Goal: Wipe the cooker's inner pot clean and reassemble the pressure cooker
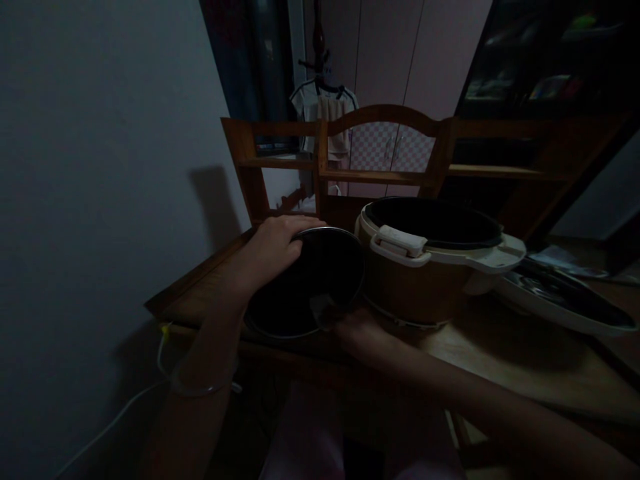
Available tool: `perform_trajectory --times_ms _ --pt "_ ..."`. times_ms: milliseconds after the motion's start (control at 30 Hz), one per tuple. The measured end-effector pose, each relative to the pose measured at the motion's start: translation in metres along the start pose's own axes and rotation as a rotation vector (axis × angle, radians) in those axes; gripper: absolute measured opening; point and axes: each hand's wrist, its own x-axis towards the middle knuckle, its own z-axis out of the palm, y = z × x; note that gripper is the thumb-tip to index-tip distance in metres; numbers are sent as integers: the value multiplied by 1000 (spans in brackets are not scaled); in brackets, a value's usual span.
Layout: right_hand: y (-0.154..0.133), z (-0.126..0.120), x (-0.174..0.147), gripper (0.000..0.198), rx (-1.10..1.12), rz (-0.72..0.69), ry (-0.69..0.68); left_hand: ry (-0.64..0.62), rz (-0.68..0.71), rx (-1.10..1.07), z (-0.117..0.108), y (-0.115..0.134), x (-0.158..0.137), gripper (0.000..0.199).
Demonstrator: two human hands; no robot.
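Note:
A black round pot (305,287) with a thin shiny rim stands tilted toward me near the desk's front edge. My left hand (275,250) grips its upper left rim, fingers over the back and thumb at the inner edge. At the lower right part of the pot's mouth, my right hand (357,333) is closed around a small pale cloth or wipe (321,308). That piece is dim and blurred, so its exact kind is unclear. Beside the pot on the right sits a brown and cream electric cooker (420,283) with a dark opening and side handles.
A cooker lid (560,300) lies to the right on the wooden desk (500,360). A wooden shelf frame (380,177) rises along the back. On the left are a wall (110,167) and a white cable (120,413). The light is dim.

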Motion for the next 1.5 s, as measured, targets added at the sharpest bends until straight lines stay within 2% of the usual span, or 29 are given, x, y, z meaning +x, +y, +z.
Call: perform_trajectory --times_ms 433,500,633,700,833,900,1033,1100,1200,1333,1400,1500 --pt "10 -19 2 35 -264 107 -28 -7 -20 16 -2 2 1 59" --pt "16 -20 6 40 -331 85 50 -8 -17 17 -2 2 1 57" --pt "36 -19 16 50 -451 8 319 -10 -8 20 -2 2 2 57" --pt "43 -17 20 51 -472 -10 368 -14 -10 21 -2 2 2 56" --pt "45 -13 22 50 -499 22 359 -15 -31 26 -2 4 3 57" --pt "39 -10 21 47 -455 63 298 -14 -26 30 -2 4 3 58" --pt "19 -3 18 38 -190 189 16 -8 -21 38 -1 2 3 57" --pt "4 -1 16 32 -119 206 -70 -5 -18 45 -1 2 3 57" --pt "-21 2 15 33 32 168 -87 -12 -10 50 0 1 3 56" --pt "-45 3 16 46 350 106 -1 -15 -6 43 -1 2 2 54" --pt "-48 2 16 47 365 125 11 -13 -6 40 -2 2 2 55" --pt "-41 1 15 44 271 140 -47 -13 -10 43 -2 2 1 54"
